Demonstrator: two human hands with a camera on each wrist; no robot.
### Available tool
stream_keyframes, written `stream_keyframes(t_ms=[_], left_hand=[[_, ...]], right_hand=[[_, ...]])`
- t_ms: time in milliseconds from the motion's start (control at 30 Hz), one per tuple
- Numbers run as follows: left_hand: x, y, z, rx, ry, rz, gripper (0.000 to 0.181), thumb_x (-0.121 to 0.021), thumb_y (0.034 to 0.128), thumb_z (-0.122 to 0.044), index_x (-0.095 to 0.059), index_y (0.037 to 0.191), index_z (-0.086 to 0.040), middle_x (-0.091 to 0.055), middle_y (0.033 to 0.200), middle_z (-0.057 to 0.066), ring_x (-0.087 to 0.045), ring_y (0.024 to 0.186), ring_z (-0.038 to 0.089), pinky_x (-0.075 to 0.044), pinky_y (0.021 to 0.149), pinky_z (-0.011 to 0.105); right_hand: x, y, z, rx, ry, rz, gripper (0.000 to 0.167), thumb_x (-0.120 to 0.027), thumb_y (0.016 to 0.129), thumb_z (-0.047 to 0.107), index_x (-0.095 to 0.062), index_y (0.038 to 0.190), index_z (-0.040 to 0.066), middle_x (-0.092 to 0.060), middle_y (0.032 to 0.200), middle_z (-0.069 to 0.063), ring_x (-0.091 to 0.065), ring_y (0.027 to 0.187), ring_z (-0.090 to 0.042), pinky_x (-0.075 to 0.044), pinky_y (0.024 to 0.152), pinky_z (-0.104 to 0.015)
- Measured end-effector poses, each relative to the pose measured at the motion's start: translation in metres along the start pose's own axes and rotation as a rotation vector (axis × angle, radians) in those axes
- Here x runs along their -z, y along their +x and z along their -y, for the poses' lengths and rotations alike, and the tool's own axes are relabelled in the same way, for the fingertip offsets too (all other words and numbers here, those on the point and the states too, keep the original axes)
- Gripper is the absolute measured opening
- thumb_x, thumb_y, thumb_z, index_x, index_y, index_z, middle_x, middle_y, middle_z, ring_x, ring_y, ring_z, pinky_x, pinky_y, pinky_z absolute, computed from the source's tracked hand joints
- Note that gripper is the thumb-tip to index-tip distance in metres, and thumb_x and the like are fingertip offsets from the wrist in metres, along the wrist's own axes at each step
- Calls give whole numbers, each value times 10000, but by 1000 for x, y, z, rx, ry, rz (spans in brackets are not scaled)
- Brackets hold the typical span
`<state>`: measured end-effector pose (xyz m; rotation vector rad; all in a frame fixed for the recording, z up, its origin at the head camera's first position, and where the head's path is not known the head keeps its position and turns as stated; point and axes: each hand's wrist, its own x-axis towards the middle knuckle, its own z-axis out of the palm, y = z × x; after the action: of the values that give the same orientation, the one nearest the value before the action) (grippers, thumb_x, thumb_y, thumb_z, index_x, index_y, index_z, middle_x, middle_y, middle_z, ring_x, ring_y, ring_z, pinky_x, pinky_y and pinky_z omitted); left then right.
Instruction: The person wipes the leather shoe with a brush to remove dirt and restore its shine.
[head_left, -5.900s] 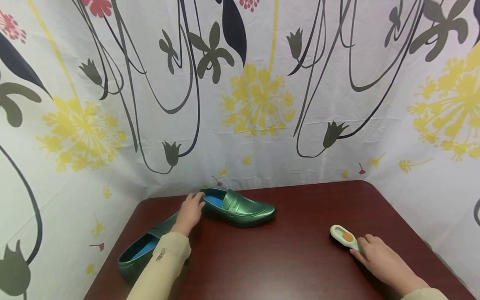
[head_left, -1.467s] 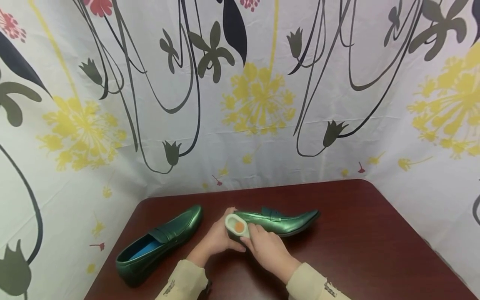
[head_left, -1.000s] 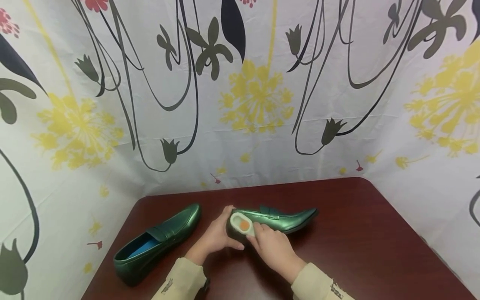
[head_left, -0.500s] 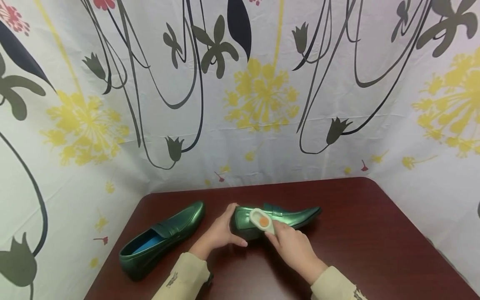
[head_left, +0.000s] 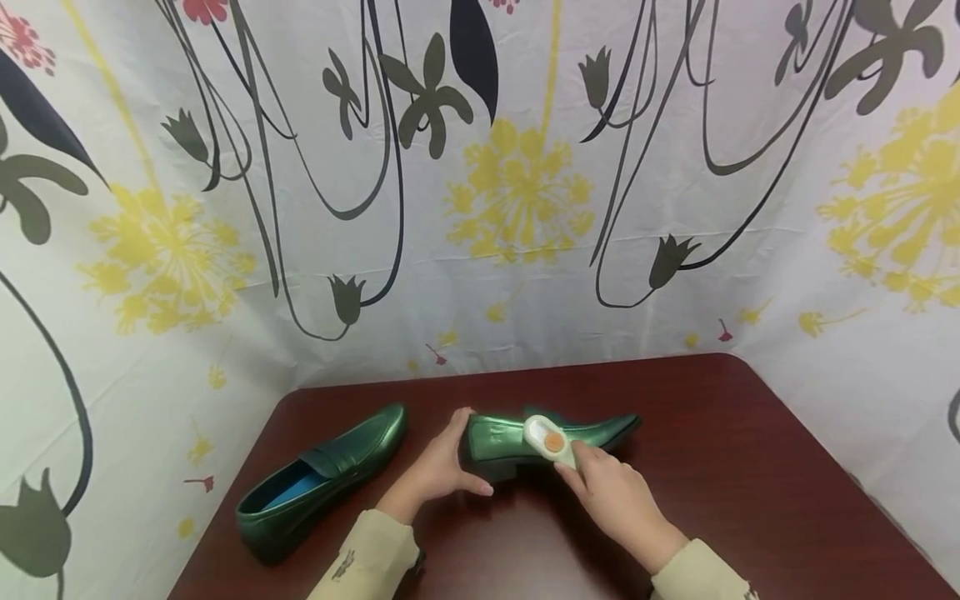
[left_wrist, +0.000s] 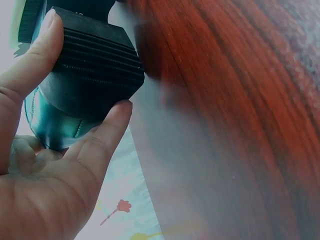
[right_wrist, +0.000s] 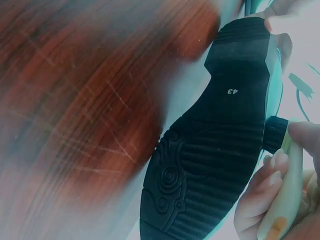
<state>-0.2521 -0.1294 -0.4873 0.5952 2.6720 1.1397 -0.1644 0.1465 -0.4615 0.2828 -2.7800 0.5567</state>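
My left hand [head_left: 437,468] grips a metallic green loafer [head_left: 495,437] by its heel, thumb on one side and fingers on the other. The shoe is tilted, toe to the right, its side facing me. Its black ridged heel [left_wrist: 95,60] fills the grip in the left wrist view. The patterned sole [right_wrist: 220,135], marked 43, shows in the right wrist view, raised off the table. My right hand [head_left: 621,504] holds a pale green shoe brush [head_left: 542,431] with an orange spot by its handle. Dark bristles [right_wrist: 275,134] meet the shoe's side near its middle.
A matching green loafer [head_left: 348,454] with a blue insole stands upright at the left of the dark red wooden table [head_left: 735,433]. Flower-patterned white cloth [head_left: 525,325] hangs behind the table and along both sides.
Earlier the loafer sat upright on the table and the brush was far right. Since then my left hand has tilted the shoe; over the last second the brush slid from heel towards toe.
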Motion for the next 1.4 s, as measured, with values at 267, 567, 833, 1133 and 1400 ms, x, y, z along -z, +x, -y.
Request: stream_keyframes(t_ms=[267, 567, 833, 1133, 1400], left_hand=[[-2, 0, -1, -5, -6, 10, 1267, -960, 661, -357, -163, 1627, -165, -199, 1690, 58, -269, 1529, 309, -316, 1194, 549], [2, -3, 0, -8, -3, 5, 1253, -956, 667, -360, -173, 1621, -143, -198, 1687, 92, -278, 1521, 339, -313, 1186, 578], [1, -3, 1, 1, -2, 4, 1268, -959, 660, -367, -164, 1627, -163, -177, 1695, 79, -252, 1534, 329, -307, 1195, 562], [0, 0, -2, 5, 13, -2, 1280, -965, 644, -386, -172, 1623, -166, -227, 1680, 66, -301, 1513, 325, -327, 1187, 553], [0, -1, -5, 21, 2, 2, 1281, -963, 650, -375, -161, 1626, -160, -201, 1689, 76, -284, 1521, 332, -314, 1190, 568]], right_hand=[[12, -3, -15, -58, 79, 80, 226, -627, 996, 402, -584, 1015, 181, -597, 797, 47, -521, 652, -112, -407, 542, -328], [27, -4, -43, -108, 126, 145, 292, -562, 1022, 456, -587, 1057, 168, -531, 729, 44, -478, 625, -130, -378, 551, -309], [35, 0, -62, -148, 189, 249, 366, -537, 1020, 494, -591, 1136, 152, -490, 695, 27, -460, 638, -138, -364, 575, -318], [47, 4, -78, -159, 214, 323, 483, -486, 1006, 592, -580, 1193, 157, -474, 710, 8, -470, 684, -152, -364, 601, -335], [52, 6, -84, -164, 146, 342, 539, -452, 1004, 630, -565, 1244, 160, -512, 740, 12, -495, 720, -163, -365, 599, -350]])
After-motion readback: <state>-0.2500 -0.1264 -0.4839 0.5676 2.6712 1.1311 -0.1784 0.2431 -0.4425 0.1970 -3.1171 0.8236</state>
